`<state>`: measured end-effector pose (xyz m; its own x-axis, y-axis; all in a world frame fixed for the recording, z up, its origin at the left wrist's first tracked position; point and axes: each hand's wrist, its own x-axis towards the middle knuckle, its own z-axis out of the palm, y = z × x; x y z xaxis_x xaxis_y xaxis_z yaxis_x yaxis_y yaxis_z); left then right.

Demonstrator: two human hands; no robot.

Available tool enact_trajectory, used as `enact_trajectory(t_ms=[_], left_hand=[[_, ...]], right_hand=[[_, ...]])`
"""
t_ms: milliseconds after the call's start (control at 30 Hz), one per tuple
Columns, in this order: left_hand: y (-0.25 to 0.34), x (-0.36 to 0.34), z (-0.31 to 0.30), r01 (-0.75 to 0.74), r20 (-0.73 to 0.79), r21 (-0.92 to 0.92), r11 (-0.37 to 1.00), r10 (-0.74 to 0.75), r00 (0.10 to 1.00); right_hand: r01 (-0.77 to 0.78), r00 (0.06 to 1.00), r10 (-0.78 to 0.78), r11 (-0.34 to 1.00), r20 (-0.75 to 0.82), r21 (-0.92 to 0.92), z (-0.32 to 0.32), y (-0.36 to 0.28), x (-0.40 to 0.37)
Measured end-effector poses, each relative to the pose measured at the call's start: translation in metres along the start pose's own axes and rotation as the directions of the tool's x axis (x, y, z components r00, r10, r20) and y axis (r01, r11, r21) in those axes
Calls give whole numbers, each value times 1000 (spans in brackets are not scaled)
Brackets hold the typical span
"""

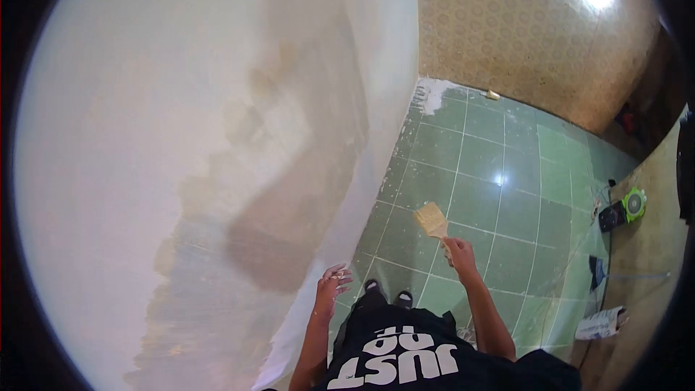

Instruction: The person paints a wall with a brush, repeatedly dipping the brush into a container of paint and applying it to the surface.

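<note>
A light-coloured flat brush point(431, 220) is in my right hand point(460, 255), whose fingers are wrapped round its handle; its broad end points up and left over the tiles. My left hand point(334, 284) is beside the wall, its fingers apart and marked with white, holding nothing that I can make out. The wall point(217, 87) on the left is whitish above, with a greyish, uneven patch lower down, and shadows fall across it.
Green floor tiles point(463, 152) carry white splashes near the wall. A patterned brown wall point(507, 29) stands ahead. On the right are a green and black device point(634, 204) and a white bag point(599, 324). A small piece point(493, 95) lies at the far floor edge.
</note>
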<state>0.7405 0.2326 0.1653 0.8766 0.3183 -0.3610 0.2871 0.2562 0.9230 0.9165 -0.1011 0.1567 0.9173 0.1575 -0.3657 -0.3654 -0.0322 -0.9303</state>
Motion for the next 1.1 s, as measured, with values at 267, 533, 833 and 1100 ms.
enact_trajectory(t_ms=[267,533,833,1100], left_hand=[[19,86,27,11,-1,1,1000,-11,1000],[50,179,28,-65,-132,-105,992,51,990],[71,198,77,-122,-408,-174,977,41,912],[18,147,232,-324,-809,-225,919,10,588]], right_hand=[[-11,1000,11,997,-12,71,-25,-48,47],[108,991,-108,994,79,8,-14,-147,142],[217,898,-213,976,385,32,8,-230,260],[336,629,-150,937,763,-93,-10,-274,380]])
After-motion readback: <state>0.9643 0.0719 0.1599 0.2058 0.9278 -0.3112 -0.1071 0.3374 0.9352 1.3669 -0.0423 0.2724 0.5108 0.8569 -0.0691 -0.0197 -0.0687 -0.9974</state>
